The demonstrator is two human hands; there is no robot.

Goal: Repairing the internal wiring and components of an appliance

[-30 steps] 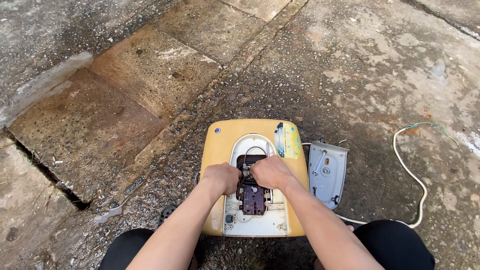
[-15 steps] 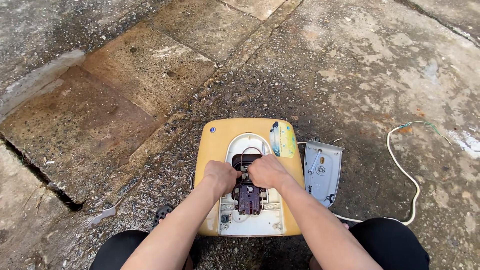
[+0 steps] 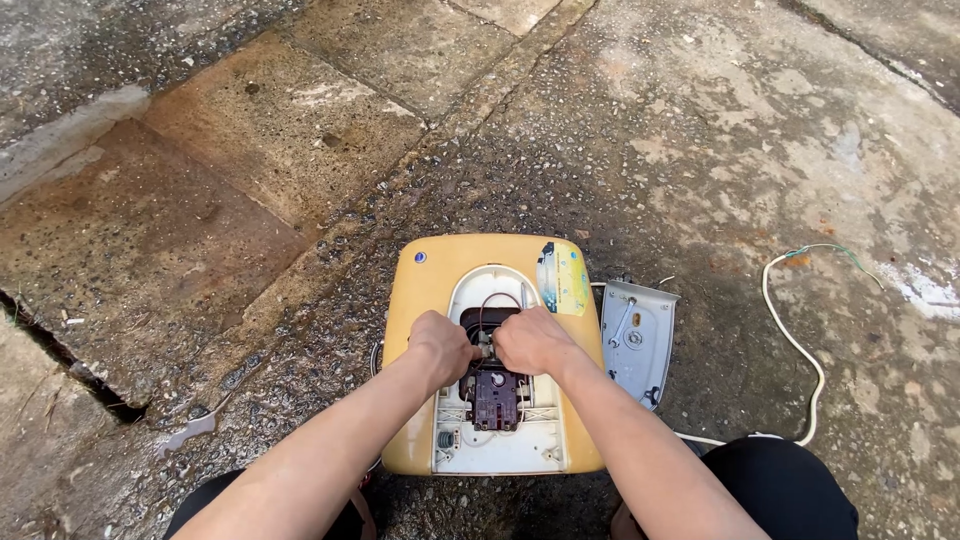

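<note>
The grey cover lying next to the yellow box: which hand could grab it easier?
Probably the right hand. The grey cover lies just beside it on the yellow box's right side, while the left hand would have to cross over.

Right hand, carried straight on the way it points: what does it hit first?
The right hand points left across the opening of the yellow appliance, toward the left hand. The small metal part between the two hands comes first, then the left hand. Depth is hard to judge, so likely rather than certain.
</note>
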